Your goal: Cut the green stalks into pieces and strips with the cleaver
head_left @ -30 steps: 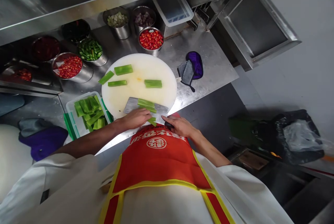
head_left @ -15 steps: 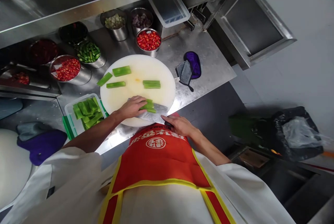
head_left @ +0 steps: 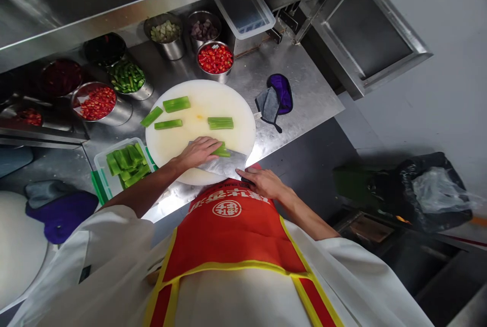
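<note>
A round white cutting board (head_left: 228, 101) lies on the steel counter. My right hand (head_left: 262, 182) grips the handle of a cleaver (head_left: 224, 164) held flat at the board's near edge. My left hand (head_left: 198, 152) presses down on green vegetable pieces (head_left: 221, 151) lying on the flat blade, fingers spread over them. Three more green pieces lie farther out on the board: one (head_left: 220, 123) at the middle, one (head_left: 168, 124) to the left and one (head_left: 176, 103) at the back left.
A clear tub (head_left: 99, 159) of cut green pieces stands left of the board. Steel bowls of red chilli (head_left: 215, 58), green chilli (head_left: 128, 76) and other chopped food line the back. A purple and grey cloth (head_left: 276, 99) lies right of the board. A black bag (head_left: 429, 190) sits at right.
My left hand has slid forward along the cleaver blade, pushing the green pieces away from me. The cleaver has shifted slightly onto the board. My right hand has stayed on the handle.
</note>
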Demonstrator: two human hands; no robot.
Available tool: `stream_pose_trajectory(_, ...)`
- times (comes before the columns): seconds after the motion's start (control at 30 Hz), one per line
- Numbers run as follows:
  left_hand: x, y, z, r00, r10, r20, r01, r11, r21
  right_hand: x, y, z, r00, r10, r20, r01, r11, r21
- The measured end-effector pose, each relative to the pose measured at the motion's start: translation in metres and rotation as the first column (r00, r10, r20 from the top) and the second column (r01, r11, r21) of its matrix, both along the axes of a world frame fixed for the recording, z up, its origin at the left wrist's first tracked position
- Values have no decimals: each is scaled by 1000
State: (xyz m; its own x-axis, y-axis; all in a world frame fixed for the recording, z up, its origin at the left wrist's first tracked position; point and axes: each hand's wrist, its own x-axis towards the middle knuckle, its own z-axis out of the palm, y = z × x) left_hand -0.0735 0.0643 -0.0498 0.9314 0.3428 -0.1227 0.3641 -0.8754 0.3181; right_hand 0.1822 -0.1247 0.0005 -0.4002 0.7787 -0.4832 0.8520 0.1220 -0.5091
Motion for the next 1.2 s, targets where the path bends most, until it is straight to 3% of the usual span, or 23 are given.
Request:
stream_pose_trajectory(0.2, 9, 16, 2, 1000, 10, 5, -10, 1000, 14, 13, -13, 15, 999, 13, -41, -13, 1000, -14)
stream_pose_trajectory(0.37, 11, 24, -2, 999, 38, -30, -38, 999, 5, 35, -41, 45, 998, 17, -61, -21, 997, -68)
stream_pose_trajectory(0.53, 21, 28, 2, 995, 50, -86, -53, 998, -30, 65, -74, 81, 983, -144, -113, 126, 980, -152)
stream_pose_trajectory(0.63, 28, 32, 5, 992, 36, -122, -40, 999, -26, 81, -92, 91, 951, -249, -182, 224, 964, -145)
stream_pose_trajectory(0.8, 30, 41, 7, 993, 15, -115, -26, 995, -93, 94, -114, 81, 896, -396, -202, 380, 918, -116)
stream_pose_trajectory(0.97, 26, 43, 9, 995, 37, -91, -45, 995, -87, 94, -124, 60, 872, -446, -199, 440, 895, -79)
stream_pose_trajectory(1.2, 26, 35, 16, 991, 92, -96, -90, 996, 28, 88, -126, 46, 847, -476, -237, 475, 878, -63)
